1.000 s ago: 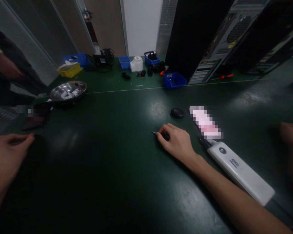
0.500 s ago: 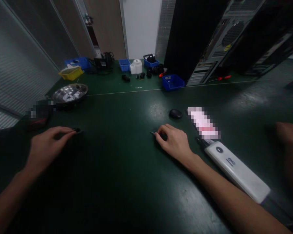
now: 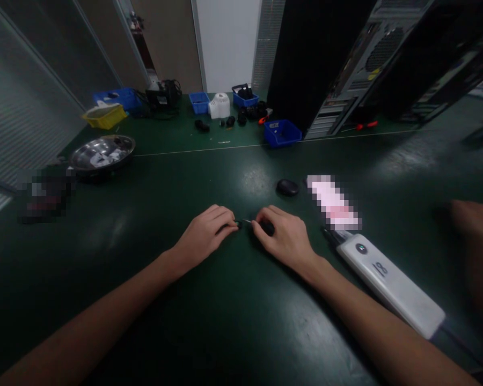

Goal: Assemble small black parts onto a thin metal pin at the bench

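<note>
My right hand [image 3: 285,236] rests on the green table [image 3: 209,321], fingers closed round a small black-handled tool [image 3: 265,227] whose thin metal tip points left. My left hand [image 3: 207,234] sits just left of it, fingertips pinched on a tiny black part [image 3: 238,224] that meets the tool's tip. Both hands are near the middle of the table, almost touching.
A black oval object [image 3: 287,187] and a white bar marked 18 [image 3: 388,283] lie to the right. A steel bowl [image 3: 101,153] sits at the left. Blue bins [image 3: 282,132], a yellow bin [image 3: 103,116] and computer towers [image 3: 346,64] line the back. Another person's hand [image 3: 473,225] shows at the right edge.
My left hand has travelled from the far left across the table to the middle with the small black part, ending against the tool tip. My right hand has stayed put.
</note>
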Available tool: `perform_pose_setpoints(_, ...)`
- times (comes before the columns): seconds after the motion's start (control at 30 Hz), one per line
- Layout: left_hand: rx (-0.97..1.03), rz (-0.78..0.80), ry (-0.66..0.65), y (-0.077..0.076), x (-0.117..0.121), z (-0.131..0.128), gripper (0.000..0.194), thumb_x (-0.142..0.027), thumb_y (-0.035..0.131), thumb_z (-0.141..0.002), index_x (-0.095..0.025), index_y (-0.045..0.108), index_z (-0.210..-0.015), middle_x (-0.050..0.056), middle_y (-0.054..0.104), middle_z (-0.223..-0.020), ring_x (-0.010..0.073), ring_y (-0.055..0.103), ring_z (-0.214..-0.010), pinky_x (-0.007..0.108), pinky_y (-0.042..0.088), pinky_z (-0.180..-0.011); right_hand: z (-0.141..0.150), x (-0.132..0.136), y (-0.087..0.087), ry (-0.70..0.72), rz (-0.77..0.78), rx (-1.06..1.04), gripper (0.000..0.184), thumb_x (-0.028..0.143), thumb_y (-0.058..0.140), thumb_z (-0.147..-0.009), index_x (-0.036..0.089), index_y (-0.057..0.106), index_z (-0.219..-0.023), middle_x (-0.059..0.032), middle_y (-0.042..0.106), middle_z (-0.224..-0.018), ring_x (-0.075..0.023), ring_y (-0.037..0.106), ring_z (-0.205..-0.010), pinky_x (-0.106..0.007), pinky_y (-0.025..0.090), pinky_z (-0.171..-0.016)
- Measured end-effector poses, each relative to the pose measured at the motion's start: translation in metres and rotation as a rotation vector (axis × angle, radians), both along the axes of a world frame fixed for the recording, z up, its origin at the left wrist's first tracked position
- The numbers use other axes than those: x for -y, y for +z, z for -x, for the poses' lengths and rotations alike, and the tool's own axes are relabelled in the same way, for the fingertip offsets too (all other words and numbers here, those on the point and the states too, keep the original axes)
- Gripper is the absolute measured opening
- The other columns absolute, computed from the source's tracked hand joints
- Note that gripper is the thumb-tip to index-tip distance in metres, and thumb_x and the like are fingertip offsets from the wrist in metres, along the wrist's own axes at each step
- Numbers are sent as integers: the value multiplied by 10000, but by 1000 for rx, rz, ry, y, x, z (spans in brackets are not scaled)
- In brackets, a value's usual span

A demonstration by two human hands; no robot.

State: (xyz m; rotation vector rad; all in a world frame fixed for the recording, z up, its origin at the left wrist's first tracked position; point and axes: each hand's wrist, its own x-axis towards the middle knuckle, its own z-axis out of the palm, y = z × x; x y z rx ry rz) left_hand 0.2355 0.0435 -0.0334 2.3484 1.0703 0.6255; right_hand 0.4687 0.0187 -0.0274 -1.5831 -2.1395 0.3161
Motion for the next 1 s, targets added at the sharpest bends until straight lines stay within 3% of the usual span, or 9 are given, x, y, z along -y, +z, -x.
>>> perform_pose_setpoints(0.27, 78, 6, 31, -2, 1, 4, 262, -331, 565, -963, -245, 641, -1198, 34, 676, -1146, 161, 602, -1082, 357, 534, -965, 2, 2, 3, 126, 45, -30, 203, 388, 528, -972, 227, 644, -929, -18, 662, -916, -150, 589, -738, -274, 389, -682)
perform_pose_setpoints(0.5, 143, 19, -32, -4, -2, 7, 208, -294, 612, -939, -253, 714, -1115, 13, 723, -1116, 149, 648, -1078, 352, 555, -999, 2, 3, 3, 170, 46, -35, 201, 382, 517, -982, 224, 635, -944, -14, 654, -922, -141, 584, -738, -266, 391, -683)
perform_pose_setpoints(0.67, 214, 71, -9, -4, -2, 11, 190, -293, 638, -924, -281, 738, -1086, -13, 739, -1117, 127, 676, -1053, 315, 577, -983, 3, 4, 4, 218, 36, -88, 195, 364, 504, -999, 215, 627, -968, -17, 656, -928, -136, 577, -734, -262, 395, -686)
perform_pose_setpoints(0.87, 68, -63, -108, -8, 1, 12, 252, -228, 540, -971, -272, 707, -1155, -5, 705, -1188, 118, 625, -1110, 319, 572, -971, 6, 6, 4, 229, 25, 15, 205, 367, 499, -1002, 221, 640, -973, -21, 660, -938, -136, 579, -722, -269, 380, -672)
perform_pose_setpoints(1.0, 96, -65, -145, -8, 2, 10, 252, -230, 535, -973, -254, 705, -1157, 11, 712, -1181, 130, 636, -1101, 335, 576, -980, 9, 8, 3, 235, 33, -24, 220, 379, 484, -1015, 220, 632, -977, -21, 666, -947, -138, 591, -738, -266, 393, -680)
